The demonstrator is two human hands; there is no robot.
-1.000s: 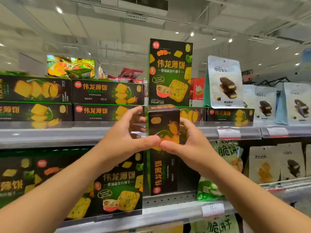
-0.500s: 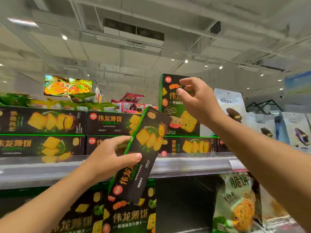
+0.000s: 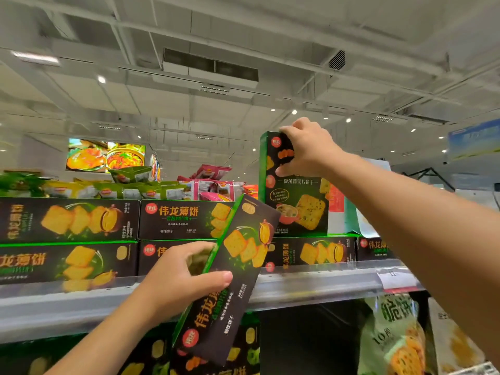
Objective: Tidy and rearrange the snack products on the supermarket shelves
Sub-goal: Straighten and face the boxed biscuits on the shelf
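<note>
Head: right hand (image 3: pixel 305 150) atop upright box (image 3: pixel 295 201)

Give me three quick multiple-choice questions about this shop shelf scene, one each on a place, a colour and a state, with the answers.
1. Where does the upright box stand?
A. on a flat box
B. on the floor
C. in a basket

2. What colour edges the tilted box?
A. blue
B. green
C. white

3. What is the right hand doing?
A. hanging free
B. pointing upward
C. gripping the upright box's top

Answers: 1 A, it rests on a flat box on the top shelf; 2 B, its side shows green; 3 C, fingers wrap its top corner, while the left hand holds the tilted box.
</note>
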